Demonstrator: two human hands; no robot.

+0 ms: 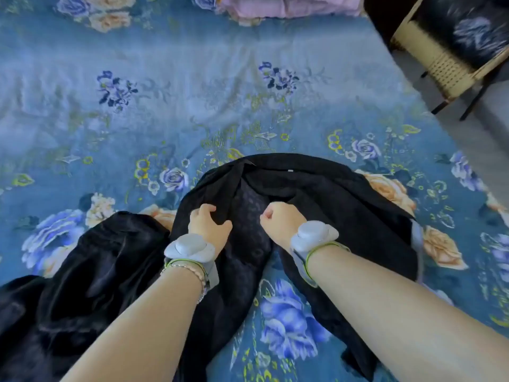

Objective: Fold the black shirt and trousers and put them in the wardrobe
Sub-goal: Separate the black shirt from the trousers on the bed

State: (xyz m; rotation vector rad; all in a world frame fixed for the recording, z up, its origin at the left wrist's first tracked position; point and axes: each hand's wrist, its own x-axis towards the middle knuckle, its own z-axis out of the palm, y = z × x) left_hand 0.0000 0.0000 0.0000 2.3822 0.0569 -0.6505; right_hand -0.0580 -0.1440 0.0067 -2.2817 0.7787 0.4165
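A black shirt (325, 194) of thin patterned cloth lies crumpled on the bed in front of me. My left hand (208, 221) pinches a fold of it near the middle, fingers curled into the cloth. My right hand (275, 219) is closed in a fist on the cloth just to the right, a hand's width from the left one. Black shiny trousers (91, 271) lie bunched at the lower left, touching the shirt's left edge. The wardrobe is not in view.
The bed is covered by a blue floral sheet (192, 86) that stretches far ahead. A folded pink blanket (289, 5) lies at the far edge. A wicker chair (446, 59) with a dark cushion stands on the floor at the upper right.
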